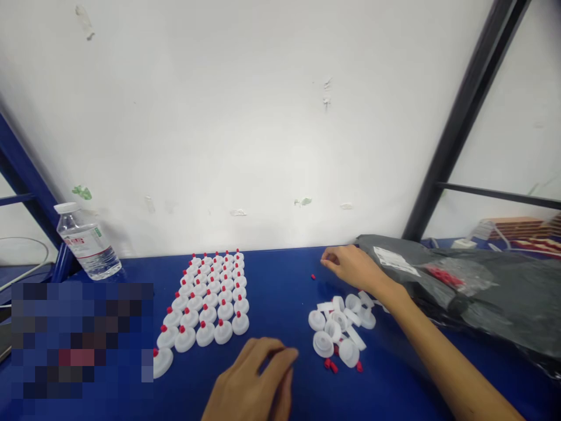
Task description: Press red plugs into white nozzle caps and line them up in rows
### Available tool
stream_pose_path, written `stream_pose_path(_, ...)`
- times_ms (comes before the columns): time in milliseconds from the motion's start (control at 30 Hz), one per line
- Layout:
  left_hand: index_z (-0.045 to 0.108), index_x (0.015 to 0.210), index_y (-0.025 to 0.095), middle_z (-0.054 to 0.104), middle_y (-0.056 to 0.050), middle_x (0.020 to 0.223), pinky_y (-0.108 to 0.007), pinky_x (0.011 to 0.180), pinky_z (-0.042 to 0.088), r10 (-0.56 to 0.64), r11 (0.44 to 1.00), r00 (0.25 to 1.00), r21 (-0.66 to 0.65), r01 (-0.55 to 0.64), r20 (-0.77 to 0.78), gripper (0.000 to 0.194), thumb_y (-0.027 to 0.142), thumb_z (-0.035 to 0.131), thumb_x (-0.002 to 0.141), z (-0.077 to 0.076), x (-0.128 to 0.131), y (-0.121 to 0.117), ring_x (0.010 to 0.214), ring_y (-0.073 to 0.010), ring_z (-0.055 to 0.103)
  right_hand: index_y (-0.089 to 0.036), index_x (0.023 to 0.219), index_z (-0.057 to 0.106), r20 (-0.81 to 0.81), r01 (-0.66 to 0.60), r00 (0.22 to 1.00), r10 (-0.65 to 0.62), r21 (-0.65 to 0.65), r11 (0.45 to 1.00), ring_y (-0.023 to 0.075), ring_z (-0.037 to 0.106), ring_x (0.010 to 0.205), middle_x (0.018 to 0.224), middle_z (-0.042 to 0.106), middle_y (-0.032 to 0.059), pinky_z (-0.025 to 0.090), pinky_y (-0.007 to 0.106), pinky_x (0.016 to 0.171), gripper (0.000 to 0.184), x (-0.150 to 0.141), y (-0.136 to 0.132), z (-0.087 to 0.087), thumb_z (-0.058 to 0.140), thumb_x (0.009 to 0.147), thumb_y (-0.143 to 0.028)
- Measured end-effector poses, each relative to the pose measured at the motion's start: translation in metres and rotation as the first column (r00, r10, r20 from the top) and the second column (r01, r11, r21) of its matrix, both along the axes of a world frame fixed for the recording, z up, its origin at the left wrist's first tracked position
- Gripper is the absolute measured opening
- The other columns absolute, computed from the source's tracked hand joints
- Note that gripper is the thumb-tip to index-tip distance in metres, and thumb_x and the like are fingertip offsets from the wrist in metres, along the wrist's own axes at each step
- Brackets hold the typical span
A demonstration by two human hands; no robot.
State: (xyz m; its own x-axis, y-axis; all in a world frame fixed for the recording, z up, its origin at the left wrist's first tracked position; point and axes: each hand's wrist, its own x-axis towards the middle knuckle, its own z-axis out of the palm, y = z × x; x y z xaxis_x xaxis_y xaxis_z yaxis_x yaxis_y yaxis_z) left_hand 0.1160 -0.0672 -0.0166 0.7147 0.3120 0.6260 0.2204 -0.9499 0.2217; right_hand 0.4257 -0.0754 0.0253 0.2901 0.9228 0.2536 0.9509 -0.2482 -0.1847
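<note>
My left hand (256,380) is over the front of the blue table, between the rows of capped pieces and the loose pile. Its fingers are curled and pressed together, and anything inside them is hidden. Farther back, my right hand (349,266) is closed, thumb against bent fingers; I cannot make out what they hold. Just left of it lies a small red cap (312,276). Below my right forearm is a loose heap of white plastic lids (323,344), some tipped over, with red caps (333,368) among them. White lids with red tips (205,333) stand upright in rows to the left.
A water bottle (90,245) leans at the back left. A dark plastic bag (477,292) covers the right side, with a clear bag of red pieces (447,276) on it. The white wall (272,128) rises behind the table (280,286). The lower left corner is blurred out.
</note>
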Motion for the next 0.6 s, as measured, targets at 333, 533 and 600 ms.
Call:
stream_pose_path(333, 0.065, 0.115, 0.02, 0.063, -0.009, 0.114, -0.027, 0.071, 0.054, 0.168, 0.986, 0.901, 0.081, -0.148, -0.399, 0.034, 0.005, 0.043, 0.094, 0.018, 0.143, 0.057, 0.092, -0.0199, 0.067, -0.017, 0.091, 0.074, 0.175, 0.303, 0.941, -0.291, -0.046, 0.952, 0.0276, 0.07, 0.089, 0.092, 0.074, 0.0132, 0.044, 0.031, 0.071, 0.013, 0.012, -0.012, 0.012, 0.062, 0.089, -0.022)
stream_pose_path(533, 0.064, 0.115, 0.018, 0.061, -0.011, 0.115, -0.032, 0.074, 0.055, 0.142, 0.99, 0.897, 0.083, -0.118, -0.42, 0.025, 0.022, 0.044, 0.101, -0.01, 0.164, 0.073, 0.1, -0.0238, 0.064, -0.014, 0.094, 0.074, 0.262, 0.398, 0.898, -0.354, -0.141, 0.907, 0.0347, 0.07, 0.094, 0.096, 0.073, 0.0182, 0.047, 0.035, 0.072, 0.015, 0.001, -0.018, 0.012, 0.067, 0.083, -0.022)
stream_pose_path(600, 0.067, 0.108, 0.017, 0.062, -0.01, 0.11, -0.033, 0.076, 0.055, 0.125, 0.992, 0.89, 0.087, -0.096, -0.439, 0.025, 0.016, 0.043, 0.099, -0.014, 0.164, 0.074, 0.1, -0.0238, 0.063, -0.013, 0.099, 0.073, 0.27, 0.411, 0.894, -0.357, -0.179, 0.894, 0.036, 0.069, 0.097, 0.101, 0.073, 0.0197, 0.048, 0.036, 0.072, 0.019, 0.0, -0.018, 0.008, 0.066, 0.083, -0.02)
